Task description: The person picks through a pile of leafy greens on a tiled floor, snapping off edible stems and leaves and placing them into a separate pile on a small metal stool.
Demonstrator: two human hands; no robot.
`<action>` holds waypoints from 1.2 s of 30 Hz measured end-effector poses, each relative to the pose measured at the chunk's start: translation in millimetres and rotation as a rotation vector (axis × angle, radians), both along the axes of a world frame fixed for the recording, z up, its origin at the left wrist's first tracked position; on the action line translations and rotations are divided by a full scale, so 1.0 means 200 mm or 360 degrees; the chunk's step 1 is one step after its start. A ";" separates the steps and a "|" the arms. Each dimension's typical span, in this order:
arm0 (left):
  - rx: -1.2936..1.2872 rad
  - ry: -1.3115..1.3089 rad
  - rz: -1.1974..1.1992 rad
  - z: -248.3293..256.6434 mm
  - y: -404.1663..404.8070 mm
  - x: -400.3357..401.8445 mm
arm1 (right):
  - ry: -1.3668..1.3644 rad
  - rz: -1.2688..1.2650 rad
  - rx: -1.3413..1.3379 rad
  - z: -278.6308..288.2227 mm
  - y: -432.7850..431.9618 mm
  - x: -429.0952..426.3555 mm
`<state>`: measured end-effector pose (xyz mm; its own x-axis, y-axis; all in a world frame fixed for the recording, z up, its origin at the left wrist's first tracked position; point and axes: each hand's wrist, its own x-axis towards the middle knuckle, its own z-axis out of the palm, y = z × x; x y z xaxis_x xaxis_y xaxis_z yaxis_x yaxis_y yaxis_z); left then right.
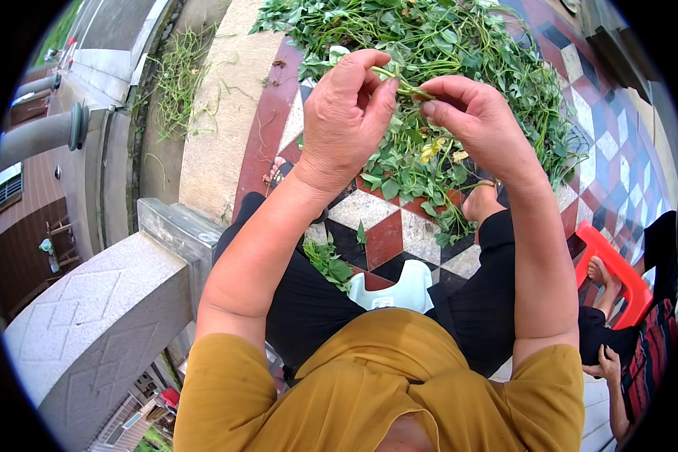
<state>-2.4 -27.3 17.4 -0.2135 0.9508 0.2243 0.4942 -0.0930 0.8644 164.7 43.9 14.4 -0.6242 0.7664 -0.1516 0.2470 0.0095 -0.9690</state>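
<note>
Raised in front of me, my left hand pinches green stems between thumb and fingers. My right hand grips the same small bunch of stems a short way to the right, its thumb and forefinger closed on it. A pale leaf shows just beyond my left hand. Beyond and below both hands, a large heap of leafy green vines covers part of the tiled floor, with some yellowed leaves in it. A small pile of leaves lies between my legs, near a pale plastic stool.
Another person sits at the right beside a red plastic stool. Bare green stems lie on the ground at the left, past a stone ledge. A stone pillar stands close to my left leg.
</note>
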 end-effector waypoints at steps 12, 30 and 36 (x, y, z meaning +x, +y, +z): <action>-0.0123 0.0431 -0.0201 -0.03 0.02 -0.05 | -0.0417 -0.0312 0.1574 0.00 0.10 0.05; 0.0409 0.0410 -0.0018 0.09 -0.01 -0.05 | 0.0278 -0.0139 -0.0321 0.07 -0.04 -0.02; 0.0132 -0.0510 0.0158 0.08 0.03 -0.16 | 0.0402 0.0318 -0.0655 0.16 -0.04 0.03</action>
<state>-34.7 -22.1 33.8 -0.3762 0.9033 0.2063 0.2088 -0.1342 0.9687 171.1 35.4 46.4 -0.8083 0.5371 -0.2412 0.0376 -0.3617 -0.9315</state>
